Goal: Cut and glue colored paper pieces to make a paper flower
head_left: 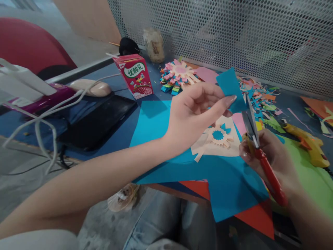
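Observation:
Between the thumb and fingers of my left hand (197, 114) is a small piece of blue paper (230, 83), held up over the table. My right hand (273, 156) grips red-handled scissors (251, 125), their blades pointing up beside the right edge of that piece. Beneath both hands lies a large sheet of blue paper (166, 170). On it rests a cream sheet (229, 151) with a fringed cream paper flower (223, 138) that has a blue centre. Whether the blades touch the paper I cannot tell.
Layered paper flowers (179, 71) and a heap of paper scraps (262, 95) lie along the mesh panel (234, 38). A yellow glue gun (307, 139) is at right on green paper (309, 177). Leftward are a pink drink carton (136, 76), a black phone (99, 119) and white cables (39, 121).

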